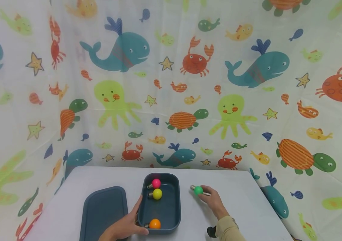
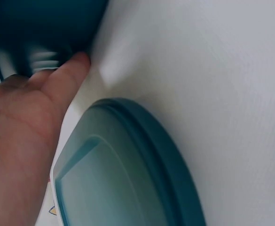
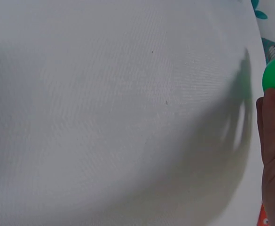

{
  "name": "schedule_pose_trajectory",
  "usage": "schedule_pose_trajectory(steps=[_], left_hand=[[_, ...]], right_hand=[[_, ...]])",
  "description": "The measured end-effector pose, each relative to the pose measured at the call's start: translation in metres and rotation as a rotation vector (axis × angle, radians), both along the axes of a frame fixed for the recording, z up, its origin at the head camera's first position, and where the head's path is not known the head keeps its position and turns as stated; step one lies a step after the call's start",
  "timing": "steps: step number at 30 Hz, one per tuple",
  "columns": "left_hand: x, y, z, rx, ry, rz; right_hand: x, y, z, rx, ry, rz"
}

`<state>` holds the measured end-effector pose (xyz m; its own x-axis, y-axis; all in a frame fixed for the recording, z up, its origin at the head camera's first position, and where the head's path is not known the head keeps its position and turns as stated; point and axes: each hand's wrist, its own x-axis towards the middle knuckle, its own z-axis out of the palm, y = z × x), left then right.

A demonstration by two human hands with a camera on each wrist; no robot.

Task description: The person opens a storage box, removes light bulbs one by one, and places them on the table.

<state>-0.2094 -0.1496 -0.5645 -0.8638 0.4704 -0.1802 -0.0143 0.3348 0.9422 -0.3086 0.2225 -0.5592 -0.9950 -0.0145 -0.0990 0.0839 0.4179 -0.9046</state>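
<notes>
A dark blue open box (image 1: 175, 201) stands on the white table. Inside it lie a pink light bulb (image 1: 156, 183) and a yellow light bulb (image 1: 157, 194) toward the far end, and an orange light bulb (image 1: 155, 224) at the near end. My left hand (image 1: 125, 226) rests against the box's near left corner, index finger stretched along the left wall and thumb by the near wall. To the right of the box, my right hand (image 1: 214, 202) pinches a green light bulb (image 1: 198, 190) by its round globe, with the metal screw base pointing away to the left.
A matching dark blue lid (image 1: 104, 211) lies flat on the table (image 1: 231, 187) left of the box, beside my left hand. Behind the table and along its sides hangs a curtain (image 1: 158, 110) printed with sea animals.
</notes>
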Motion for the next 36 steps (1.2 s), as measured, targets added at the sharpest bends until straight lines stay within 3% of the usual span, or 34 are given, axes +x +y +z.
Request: schedule_pose_trajectory(steps=[12, 36], left_hand=[[0.004, 0.001, 0.003, -0.042, -0.032, 0.041], [0.001, 0.002, 0.005, -0.011, -0.034, 0.019]], right_hand=[[0.001, 0.0, -0.007, 0.043, 0.0, 0.003], [-0.01, 0.018, -0.011, 0.14, 0.022, 0.012]])
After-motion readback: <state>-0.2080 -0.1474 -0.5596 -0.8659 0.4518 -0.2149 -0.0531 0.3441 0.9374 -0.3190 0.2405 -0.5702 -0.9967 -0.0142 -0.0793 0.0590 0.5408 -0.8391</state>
